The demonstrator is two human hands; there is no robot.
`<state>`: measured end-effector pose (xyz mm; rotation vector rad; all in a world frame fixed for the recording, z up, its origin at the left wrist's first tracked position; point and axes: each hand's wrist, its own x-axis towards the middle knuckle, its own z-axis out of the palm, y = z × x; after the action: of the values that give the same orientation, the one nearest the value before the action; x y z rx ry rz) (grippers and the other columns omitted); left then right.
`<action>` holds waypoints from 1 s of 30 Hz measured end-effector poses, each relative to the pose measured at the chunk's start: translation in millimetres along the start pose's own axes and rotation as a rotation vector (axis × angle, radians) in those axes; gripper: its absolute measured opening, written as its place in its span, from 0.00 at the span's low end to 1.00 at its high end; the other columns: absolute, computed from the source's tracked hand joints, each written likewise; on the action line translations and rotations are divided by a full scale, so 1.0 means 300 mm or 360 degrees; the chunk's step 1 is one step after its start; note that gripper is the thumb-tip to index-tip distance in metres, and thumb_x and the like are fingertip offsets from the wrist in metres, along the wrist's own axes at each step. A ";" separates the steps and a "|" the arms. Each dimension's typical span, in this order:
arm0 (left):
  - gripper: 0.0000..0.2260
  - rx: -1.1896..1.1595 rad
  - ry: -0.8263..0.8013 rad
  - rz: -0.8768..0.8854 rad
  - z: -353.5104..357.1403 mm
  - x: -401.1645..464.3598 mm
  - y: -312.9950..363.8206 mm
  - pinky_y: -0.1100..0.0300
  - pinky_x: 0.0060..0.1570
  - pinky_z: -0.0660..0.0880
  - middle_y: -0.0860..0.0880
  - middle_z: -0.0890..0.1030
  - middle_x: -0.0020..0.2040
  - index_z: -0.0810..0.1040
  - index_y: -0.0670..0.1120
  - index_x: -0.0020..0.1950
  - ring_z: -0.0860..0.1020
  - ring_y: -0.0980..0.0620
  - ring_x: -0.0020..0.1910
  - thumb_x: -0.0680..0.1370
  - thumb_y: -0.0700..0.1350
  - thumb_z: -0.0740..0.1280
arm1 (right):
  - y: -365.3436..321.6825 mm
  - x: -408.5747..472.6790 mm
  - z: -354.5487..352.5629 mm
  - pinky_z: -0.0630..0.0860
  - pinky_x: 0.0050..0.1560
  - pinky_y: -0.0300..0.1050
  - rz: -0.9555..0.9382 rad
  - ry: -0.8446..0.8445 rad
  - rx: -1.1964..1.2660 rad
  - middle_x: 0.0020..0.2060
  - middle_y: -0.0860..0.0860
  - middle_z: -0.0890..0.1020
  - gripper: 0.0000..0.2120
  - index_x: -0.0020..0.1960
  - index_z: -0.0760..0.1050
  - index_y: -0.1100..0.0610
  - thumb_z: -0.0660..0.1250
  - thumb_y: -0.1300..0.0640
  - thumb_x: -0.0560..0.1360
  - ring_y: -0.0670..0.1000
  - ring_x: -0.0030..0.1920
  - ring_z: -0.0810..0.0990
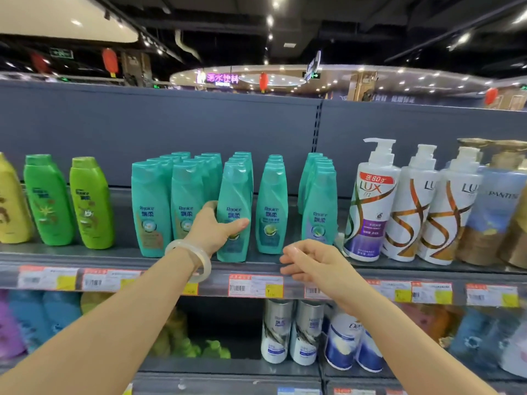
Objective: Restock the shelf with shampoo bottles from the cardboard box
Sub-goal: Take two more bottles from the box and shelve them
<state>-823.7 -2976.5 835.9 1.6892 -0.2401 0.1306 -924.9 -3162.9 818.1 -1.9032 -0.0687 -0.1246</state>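
The grey metal shelf [114,259] carries rows of glossy teal plastic shampoo bottles [271,209], tapered with rounded caps. The left hand [214,229], a smooth pale bangle [191,259] on its wrist, wraps its fingers around the front teal bottle [234,195] left of those rows. The right hand [310,262] hangs below them at the shelf edge, fingers loosely curled, holding nothing.

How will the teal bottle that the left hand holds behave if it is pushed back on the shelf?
The teal bottle looks tall with a narrow base, so it may tip. Its glossy plastic probably slides easily on the shelf. The left hand wraps its lower half, which should steady it.
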 end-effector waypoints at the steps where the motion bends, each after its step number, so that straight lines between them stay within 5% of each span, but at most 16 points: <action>1: 0.21 0.0060 0.0030 0.0055 0.005 -0.006 -0.005 0.59 0.44 0.78 0.46 0.80 0.52 0.70 0.41 0.61 0.79 0.50 0.46 0.71 0.40 0.73 | -0.003 0.000 0.001 0.79 0.50 0.37 -0.0016 -0.0017 0.0001 0.47 0.48 0.84 0.09 0.51 0.77 0.54 0.61 0.52 0.78 0.43 0.45 0.84; 4: 0.20 0.0151 0.0102 0.0200 0.023 -0.035 -0.014 0.69 0.37 0.77 0.49 0.78 0.50 0.70 0.42 0.62 0.78 0.56 0.43 0.72 0.40 0.71 | -0.010 -0.005 0.002 0.79 0.48 0.36 -0.0038 -0.0055 -0.0005 0.47 0.47 0.84 0.09 0.52 0.76 0.55 0.61 0.52 0.78 0.43 0.45 0.84; 9: 0.24 0.0377 0.0217 0.0218 0.040 -0.065 -0.020 0.60 0.53 0.71 0.50 0.77 0.56 0.65 0.43 0.68 0.77 0.49 0.56 0.75 0.45 0.69 | -0.016 -0.012 0.012 0.79 0.47 0.35 -0.0035 -0.0090 0.0012 0.47 0.48 0.83 0.08 0.51 0.76 0.54 0.61 0.52 0.78 0.43 0.44 0.84; 14: 0.36 0.0783 0.0391 0.0142 0.078 -0.121 -0.018 0.56 0.61 0.67 0.43 0.70 0.69 0.49 0.41 0.76 0.70 0.44 0.66 0.76 0.44 0.68 | -0.020 -0.012 0.029 0.80 0.50 0.38 -0.0041 -0.0128 0.0026 0.46 0.48 0.83 0.07 0.50 0.76 0.54 0.61 0.52 0.78 0.44 0.44 0.84; 19: 0.35 0.0990 0.0582 0.0177 0.117 -0.175 -0.062 0.52 0.61 0.67 0.43 0.63 0.68 0.56 0.40 0.71 0.65 0.45 0.68 0.71 0.46 0.72 | -0.012 -0.017 0.044 0.80 0.47 0.36 0.0013 -0.0174 0.0097 0.47 0.51 0.84 0.10 0.53 0.76 0.58 0.61 0.53 0.78 0.43 0.42 0.84; 30: 0.30 0.0978 0.0665 0.0163 0.118 -0.154 -0.085 0.55 0.62 0.66 0.41 0.65 0.66 0.60 0.37 0.68 0.66 0.43 0.66 0.72 0.45 0.71 | 0.025 -0.017 0.045 0.79 0.51 0.41 0.0067 -0.0178 0.0090 0.46 0.48 0.84 0.08 0.50 0.77 0.54 0.62 0.51 0.78 0.45 0.45 0.84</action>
<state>-864.3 -3004.6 796.2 2.2037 0.0384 0.6818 -928.4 -3152.5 806.2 -1.8529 -0.1067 0.0118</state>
